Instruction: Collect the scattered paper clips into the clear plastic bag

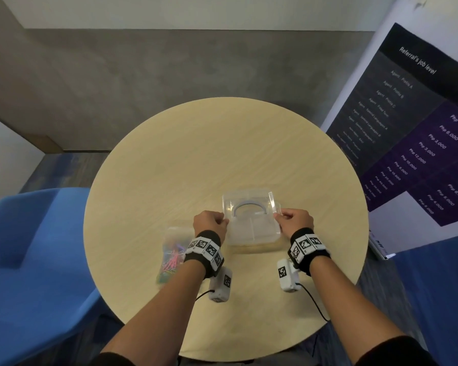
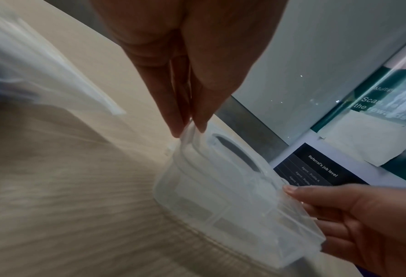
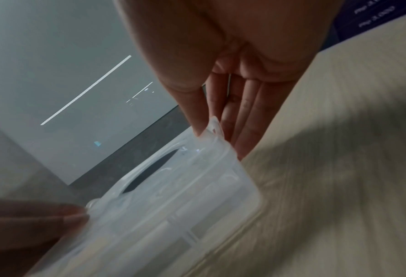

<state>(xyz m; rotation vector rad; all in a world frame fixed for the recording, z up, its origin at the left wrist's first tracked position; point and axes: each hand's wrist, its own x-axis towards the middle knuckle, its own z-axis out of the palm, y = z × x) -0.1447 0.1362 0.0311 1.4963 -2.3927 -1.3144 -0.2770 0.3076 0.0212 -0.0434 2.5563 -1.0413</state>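
A clear plastic box point(image 1: 251, 220) with a carry handle and inner dividers stands on the round table point(image 1: 196, 154), a little in front of me. My left hand point(image 1: 210, 220) pinches a latch tab on its left side point(image 2: 187, 129). My right hand point(image 1: 292, 217) pinches the tab on its right side point(image 3: 212, 129). The box point(image 2: 220, 196) looks empty inside in both wrist views. To the left of my left wrist lies a clear plastic bag point(image 1: 173, 249) holding several coloured paper clips. I see no loose clips on the table.
A blue armchair point(image 1: 24, 260) stands close against the table's left edge. A dark printed banner point(image 1: 421, 128) leans at the right. The table's near edge point(image 1: 249, 355) is by my body.
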